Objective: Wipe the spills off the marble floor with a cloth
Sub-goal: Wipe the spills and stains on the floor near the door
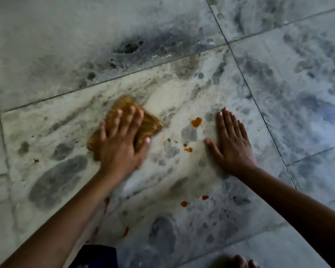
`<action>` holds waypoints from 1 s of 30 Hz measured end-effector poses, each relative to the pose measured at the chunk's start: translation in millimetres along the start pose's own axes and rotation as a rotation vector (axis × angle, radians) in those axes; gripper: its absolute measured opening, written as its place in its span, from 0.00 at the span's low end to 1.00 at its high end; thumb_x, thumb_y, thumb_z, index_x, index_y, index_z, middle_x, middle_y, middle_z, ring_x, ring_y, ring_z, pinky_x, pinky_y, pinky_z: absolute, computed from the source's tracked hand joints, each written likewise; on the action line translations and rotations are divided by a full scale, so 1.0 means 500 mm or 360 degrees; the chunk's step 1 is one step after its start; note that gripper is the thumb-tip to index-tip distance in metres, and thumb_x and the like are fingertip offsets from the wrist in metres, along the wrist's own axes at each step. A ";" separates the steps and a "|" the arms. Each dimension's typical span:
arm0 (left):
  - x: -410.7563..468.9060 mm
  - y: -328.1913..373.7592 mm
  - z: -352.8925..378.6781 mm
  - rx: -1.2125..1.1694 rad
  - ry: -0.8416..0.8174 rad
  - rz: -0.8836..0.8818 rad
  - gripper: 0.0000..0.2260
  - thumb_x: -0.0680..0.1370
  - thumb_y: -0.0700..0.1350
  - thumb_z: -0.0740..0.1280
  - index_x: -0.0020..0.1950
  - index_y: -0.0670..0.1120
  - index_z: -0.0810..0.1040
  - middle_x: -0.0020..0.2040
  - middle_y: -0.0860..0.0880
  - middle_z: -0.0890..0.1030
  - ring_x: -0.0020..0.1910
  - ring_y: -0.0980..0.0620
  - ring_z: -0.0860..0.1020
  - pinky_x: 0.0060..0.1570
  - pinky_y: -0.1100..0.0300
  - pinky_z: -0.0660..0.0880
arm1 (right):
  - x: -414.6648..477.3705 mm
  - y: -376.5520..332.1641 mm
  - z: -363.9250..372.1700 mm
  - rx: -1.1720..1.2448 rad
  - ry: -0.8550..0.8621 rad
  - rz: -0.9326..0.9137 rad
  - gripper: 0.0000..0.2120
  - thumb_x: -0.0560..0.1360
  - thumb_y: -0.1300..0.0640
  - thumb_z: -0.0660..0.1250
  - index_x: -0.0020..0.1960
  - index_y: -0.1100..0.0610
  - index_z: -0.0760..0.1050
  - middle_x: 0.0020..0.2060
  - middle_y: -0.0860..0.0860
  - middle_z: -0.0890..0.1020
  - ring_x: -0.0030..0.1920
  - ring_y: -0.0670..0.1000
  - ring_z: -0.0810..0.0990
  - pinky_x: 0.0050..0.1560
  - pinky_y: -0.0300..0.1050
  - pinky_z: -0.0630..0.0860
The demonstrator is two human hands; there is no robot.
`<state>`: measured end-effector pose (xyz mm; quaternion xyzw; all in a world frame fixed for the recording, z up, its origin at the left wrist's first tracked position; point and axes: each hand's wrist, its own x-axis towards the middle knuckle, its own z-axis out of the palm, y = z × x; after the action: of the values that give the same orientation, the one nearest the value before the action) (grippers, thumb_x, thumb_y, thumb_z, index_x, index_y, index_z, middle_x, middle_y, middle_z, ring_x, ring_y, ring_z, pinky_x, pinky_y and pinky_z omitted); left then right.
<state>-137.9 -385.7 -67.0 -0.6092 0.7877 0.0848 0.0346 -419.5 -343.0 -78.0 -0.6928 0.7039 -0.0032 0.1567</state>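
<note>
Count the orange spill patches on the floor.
5: big drop by the right hand, speckle cluster just below, two drops nearer the body, streak beside the left forearm. Cloth may hide more.

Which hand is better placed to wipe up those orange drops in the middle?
Left. The left hand presses the cloth, with the orange drops just to its right; the right hand lies flat on the floor, holding nothing.

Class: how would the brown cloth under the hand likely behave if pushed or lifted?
Probably floppy: the cloth lies pressed flat beneath the left hand. Likely light, sliding easily on the smooth marble floor. Possibly damp, given orange spills nearby.
</note>
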 end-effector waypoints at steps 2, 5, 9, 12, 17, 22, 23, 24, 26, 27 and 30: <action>0.084 -0.009 -0.017 -0.0008 0.0006 -0.0280 0.30 0.76 0.62 0.48 0.77 0.56 0.53 0.78 0.52 0.53 0.77 0.45 0.51 0.71 0.38 0.45 | -0.002 -0.002 0.005 0.0000 0.0049 -0.0001 0.37 0.75 0.36 0.43 0.76 0.57 0.41 0.74 0.52 0.43 0.74 0.48 0.41 0.72 0.39 0.35; 0.229 0.041 -0.037 -0.0140 0.0043 -0.0445 0.26 0.78 0.60 0.53 0.76 0.59 0.54 0.78 0.54 0.50 0.77 0.46 0.46 0.71 0.37 0.44 | -0.001 -0.003 0.005 -0.0004 0.0071 -0.0012 0.37 0.76 0.37 0.44 0.76 0.58 0.45 0.74 0.53 0.44 0.74 0.49 0.44 0.72 0.42 0.38; 0.244 0.155 -0.020 -0.0188 0.0016 -0.0165 0.24 0.79 0.59 0.49 0.76 0.62 0.51 0.78 0.54 0.48 0.77 0.46 0.45 0.70 0.38 0.38 | -0.003 -0.001 0.004 -0.0019 0.0074 -0.0016 0.37 0.76 0.37 0.44 0.76 0.59 0.46 0.75 0.54 0.46 0.75 0.50 0.44 0.73 0.43 0.39; 0.103 0.181 0.003 -0.0140 0.0049 0.0062 0.26 0.77 0.60 0.46 0.76 0.60 0.52 0.78 0.52 0.52 0.77 0.45 0.50 0.71 0.39 0.42 | -0.004 0.002 0.004 -0.0042 0.0050 -0.0043 0.38 0.76 0.36 0.42 0.76 0.59 0.45 0.76 0.56 0.47 0.75 0.50 0.43 0.73 0.43 0.38; -0.081 0.077 0.017 0.0010 -0.0060 0.0096 0.27 0.77 0.61 0.48 0.76 0.58 0.53 0.77 0.51 0.56 0.76 0.44 0.54 0.70 0.40 0.42 | -0.003 0.001 -0.002 -0.0062 0.0027 -0.0059 0.39 0.74 0.35 0.38 0.76 0.59 0.41 0.76 0.56 0.44 0.75 0.51 0.41 0.72 0.43 0.36; 0.041 0.047 -0.027 -0.0025 -0.0167 -0.0457 0.25 0.80 0.59 0.46 0.76 0.59 0.44 0.78 0.53 0.42 0.77 0.46 0.41 0.71 0.37 0.39 | -0.001 0.007 -0.012 -0.0076 -0.0070 -0.0075 0.40 0.73 0.34 0.37 0.76 0.58 0.38 0.76 0.55 0.41 0.76 0.52 0.40 0.72 0.44 0.35; 0.073 0.066 -0.034 -0.0078 -0.0185 -0.0444 0.25 0.81 0.58 0.46 0.77 0.59 0.44 0.78 0.52 0.41 0.76 0.46 0.40 0.71 0.37 0.39 | -0.002 0.011 -0.016 -0.0094 -0.0102 -0.0093 0.39 0.74 0.35 0.38 0.76 0.58 0.38 0.76 0.55 0.41 0.76 0.52 0.40 0.72 0.43 0.35; 0.092 0.094 -0.039 -0.0119 -0.0209 -0.0391 0.25 0.81 0.58 0.46 0.77 0.58 0.44 0.78 0.52 0.41 0.76 0.46 0.39 0.71 0.37 0.38 | -0.007 0.018 -0.025 -0.0127 -0.0115 -0.0115 0.38 0.74 0.36 0.39 0.76 0.58 0.39 0.76 0.55 0.42 0.76 0.51 0.40 0.72 0.43 0.35; 0.087 0.161 -0.034 -0.0112 -0.0244 -0.0255 0.25 0.81 0.57 0.47 0.77 0.57 0.45 0.78 0.51 0.40 0.76 0.47 0.39 0.71 0.39 0.37 | -0.022 0.031 -0.031 -0.0145 -0.0097 -0.0129 0.38 0.74 0.37 0.40 0.76 0.58 0.40 0.76 0.54 0.43 0.76 0.50 0.41 0.72 0.42 0.35; 0.065 0.194 -0.021 -0.0091 -0.0233 -0.0196 0.26 0.81 0.58 0.47 0.77 0.57 0.44 0.78 0.51 0.40 0.76 0.47 0.39 0.71 0.39 0.37 | -0.032 0.039 -0.031 -0.0146 -0.0081 -0.0121 0.37 0.75 0.37 0.40 0.76 0.58 0.41 0.76 0.55 0.44 0.76 0.51 0.42 0.72 0.42 0.35; -0.060 0.246 0.016 -0.0084 -0.0139 0.0076 0.28 0.78 0.61 0.46 0.77 0.56 0.47 0.78 0.50 0.47 0.77 0.46 0.46 0.71 0.40 0.38 | -0.068 0.062 -0.024 -0.0164 -0.0086 -0.0133 0.37 0.75 0.37 0.41 0.76 0.58 0.42 0.76 0.55 0.45 0.76 0.51 0.43 0.71 0.41 0.35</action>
<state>-249.6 -325.7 -59.0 -0.5866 0.7973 0.1328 0.0508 -452.6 -311.2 -65.9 -0.7284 0.6693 0.0451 0.1394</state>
